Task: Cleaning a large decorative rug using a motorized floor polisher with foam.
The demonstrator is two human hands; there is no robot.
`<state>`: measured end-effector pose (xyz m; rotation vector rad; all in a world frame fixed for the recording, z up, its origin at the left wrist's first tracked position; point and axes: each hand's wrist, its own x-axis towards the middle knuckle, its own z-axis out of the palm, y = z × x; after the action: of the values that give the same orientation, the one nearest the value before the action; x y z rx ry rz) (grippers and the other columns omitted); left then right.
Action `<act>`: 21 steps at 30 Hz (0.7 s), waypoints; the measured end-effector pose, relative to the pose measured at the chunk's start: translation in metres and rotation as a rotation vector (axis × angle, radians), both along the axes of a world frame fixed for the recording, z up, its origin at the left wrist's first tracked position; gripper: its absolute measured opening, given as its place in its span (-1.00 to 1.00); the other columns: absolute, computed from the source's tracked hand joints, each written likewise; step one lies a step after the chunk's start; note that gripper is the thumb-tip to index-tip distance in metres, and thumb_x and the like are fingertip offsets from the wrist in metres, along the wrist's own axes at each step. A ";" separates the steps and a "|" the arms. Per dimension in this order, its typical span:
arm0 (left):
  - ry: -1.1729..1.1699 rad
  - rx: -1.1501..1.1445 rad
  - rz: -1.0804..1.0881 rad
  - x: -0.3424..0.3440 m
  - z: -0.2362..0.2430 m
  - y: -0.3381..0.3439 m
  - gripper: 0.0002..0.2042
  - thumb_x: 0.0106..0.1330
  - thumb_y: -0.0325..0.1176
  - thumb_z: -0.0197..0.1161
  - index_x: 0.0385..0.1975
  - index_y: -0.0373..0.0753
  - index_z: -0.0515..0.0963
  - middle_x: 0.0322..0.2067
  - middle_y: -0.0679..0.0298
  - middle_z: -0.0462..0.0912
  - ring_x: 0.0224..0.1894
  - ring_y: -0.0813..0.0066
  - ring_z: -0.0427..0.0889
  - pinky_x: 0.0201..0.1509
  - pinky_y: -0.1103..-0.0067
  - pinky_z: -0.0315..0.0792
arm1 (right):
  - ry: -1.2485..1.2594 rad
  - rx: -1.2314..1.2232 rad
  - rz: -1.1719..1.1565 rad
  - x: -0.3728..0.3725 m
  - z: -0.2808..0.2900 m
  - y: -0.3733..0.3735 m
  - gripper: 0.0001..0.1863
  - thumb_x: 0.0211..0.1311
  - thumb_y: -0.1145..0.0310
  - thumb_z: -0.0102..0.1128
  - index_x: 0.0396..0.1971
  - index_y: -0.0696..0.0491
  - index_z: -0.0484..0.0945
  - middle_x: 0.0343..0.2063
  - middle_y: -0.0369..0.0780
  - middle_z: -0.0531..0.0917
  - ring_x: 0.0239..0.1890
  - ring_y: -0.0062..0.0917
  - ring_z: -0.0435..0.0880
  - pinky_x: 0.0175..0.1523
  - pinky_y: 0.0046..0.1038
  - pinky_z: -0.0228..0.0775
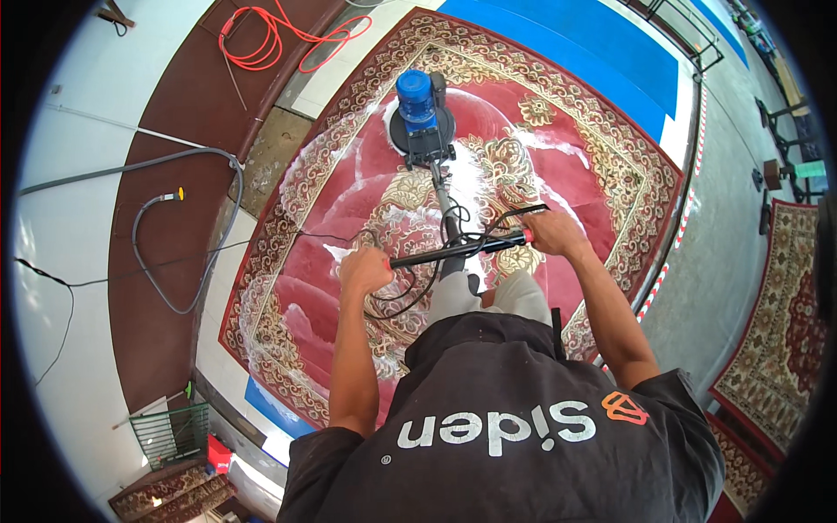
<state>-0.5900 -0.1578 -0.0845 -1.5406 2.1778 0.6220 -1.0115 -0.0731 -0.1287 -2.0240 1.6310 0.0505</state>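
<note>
A floor scrubbing machine with a blue motor (417,98) and a round black base (401,132) stands on the far part of a red and beige patterned carpet (323,301). Its pole runs back toward me to a black crossbar handle (449,254). My left hand (366,270) is closed around the handle's left end. At the other end, by a red grip, my right hand (556,234) is wrapped round the bar, with a black lever (523,211) beside it. White foam (469,185) streaks the carpet around the base.
A black power cable (418,296) loops around the handle and trails left. Left of the carpet lie a grey hose (131,170) and a coiled orange hose (261,54). A green wire rack (170,433) stands lower left. Another patterned carpet (776,322) hangs or lies at right.
</note>
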 end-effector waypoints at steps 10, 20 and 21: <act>-0.066 0.054 0.260 -0.007 0.045 0.111 -0.79 0.00 -0.14 0.38 -0.50 -0.13 0.76 -0.45 -0.01 0.75 -0.29 -0.13 0.75 -0.14 0.11 0.62 | -0.058 0.062 0.205 -0.027 0.023 -0.003 -0.85 0.14 0.38 0.28 -0.30 0.05 0.55 -0.35 -0.06 0.73 -0.20 -0.03 0.76 -0.14 0.00 0.54; -0.053 0.066 0.576 -0.168 0.059 0.261 -0.78 -0.05 -0.13 0.43 -0.56 -0.14 0.72 -0.54 0.05 0.71 -0.37 -0.06 0.73 -0.20 0.19 0.62 | -0.086 0.038 0.527 -0.158 0.046 0.019 -0.79 0.22 0.34 0.26 -0.17 0.07 0.63 -0.36 -0.08 0.75 -0.25 -0.08 0.79 -0.19 -0.06 0.61; -0.061 0.094 0.621 -0.185 0.059 0.272 -0.77 -0.06 -0.10 0.44 -0.56 -0.13 0.72 -0.54 0.05 0.71 -0.36 -0.06 0.74 -0.18 0.18 0.63 | -0.094 0.024 0.554 -0.174 0.042 0.024 -0.78 0.22 0.36 0.26 -0.15 0.06 0.63 -0.36 -0.07 0.75 -0.23 -0.09 0.79 -0.17 -0.06 0.61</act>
<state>-0.7752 0.1143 -0.0252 -2.1565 1.5785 0.8296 -1.1853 -0.0494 -0.0864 -2.3584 0.9694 0.1699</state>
